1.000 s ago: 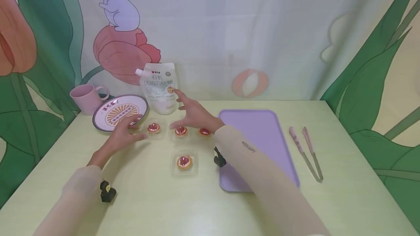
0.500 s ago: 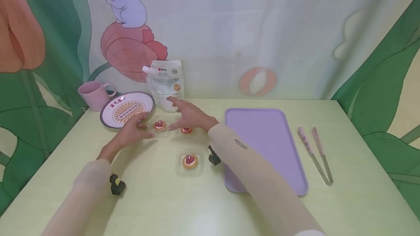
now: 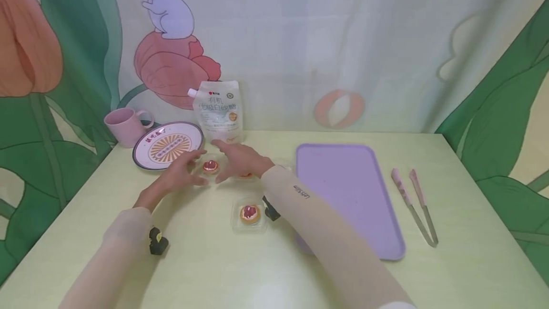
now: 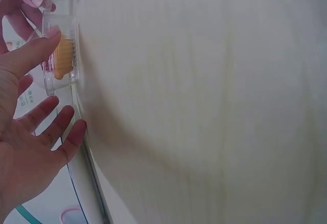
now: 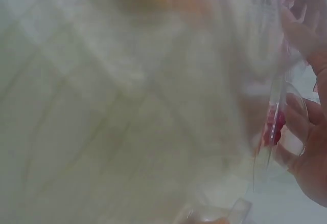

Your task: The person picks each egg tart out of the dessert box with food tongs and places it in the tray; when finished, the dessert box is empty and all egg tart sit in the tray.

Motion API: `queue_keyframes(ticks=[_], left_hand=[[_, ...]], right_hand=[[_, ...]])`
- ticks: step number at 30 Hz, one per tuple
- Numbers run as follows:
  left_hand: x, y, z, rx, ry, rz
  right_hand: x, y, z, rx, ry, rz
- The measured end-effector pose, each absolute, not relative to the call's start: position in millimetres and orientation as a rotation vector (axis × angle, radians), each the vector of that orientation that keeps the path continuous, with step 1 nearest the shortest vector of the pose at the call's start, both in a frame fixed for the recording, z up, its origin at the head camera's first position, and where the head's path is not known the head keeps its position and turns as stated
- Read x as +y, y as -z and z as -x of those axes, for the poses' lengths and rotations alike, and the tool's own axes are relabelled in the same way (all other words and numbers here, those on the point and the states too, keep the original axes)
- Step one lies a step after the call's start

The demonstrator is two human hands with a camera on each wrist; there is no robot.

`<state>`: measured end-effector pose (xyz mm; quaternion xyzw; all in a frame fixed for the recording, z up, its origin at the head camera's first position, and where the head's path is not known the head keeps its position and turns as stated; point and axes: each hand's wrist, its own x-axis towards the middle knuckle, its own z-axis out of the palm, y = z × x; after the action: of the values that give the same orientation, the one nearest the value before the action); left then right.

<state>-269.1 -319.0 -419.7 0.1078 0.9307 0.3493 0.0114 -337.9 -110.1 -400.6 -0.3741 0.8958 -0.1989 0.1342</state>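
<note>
A small red-topped tart (image 3: 210, 166) sits in a clear plastic box on the table, between my two hands. On its left is my left hand (image 3: 180, 173), thumb and fingers spread; in the left wrist view the thumb overlaps the box edge (image 4: 50, 86), contact unclear. From the right reaches my right hand (image 3: 242, 160), thumb and forefinger apart beside the same box. Behind that hand a second tart (image 3: 246, 175) is mostly hidden. Closer to me lies another boxed tart (image 3: 250, 214). A further clear box (image 3: 283, 163) is partly covered by the right sleeve.
Behind the hands stand a white pouch (image 3: 219, 113), a patterned plate (image 3: 146, 156) and a pink mug (image 3: 124, 128). A purple tray (image 3: 343, 190) lies right of the boxes, partly under the right forearm. Tongs (image 3: 422, 209) rest at the far right.
The right hand has moved left and lower, from above the middle tart toward the leftmost boxed tart. The left hand has come slightly closer to it. The head view has shifted a little.
</note>
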Motion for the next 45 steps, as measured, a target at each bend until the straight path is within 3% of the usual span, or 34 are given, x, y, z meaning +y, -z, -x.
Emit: queue_keyframes(ticks=[26, 45], left_hand=[[-311.7, 420.0, 271.9, 2.970, -0.939, -0.248], [-308.6, 423.8, 268.0, 3.012, -0.905, -0.197]], right_hand=[[-119.4, 391.2, 338.0, 2.654, 0.335, 1.054], [-121.3, 392.6, 343.3, 2.571, 0.405, 1.048]])
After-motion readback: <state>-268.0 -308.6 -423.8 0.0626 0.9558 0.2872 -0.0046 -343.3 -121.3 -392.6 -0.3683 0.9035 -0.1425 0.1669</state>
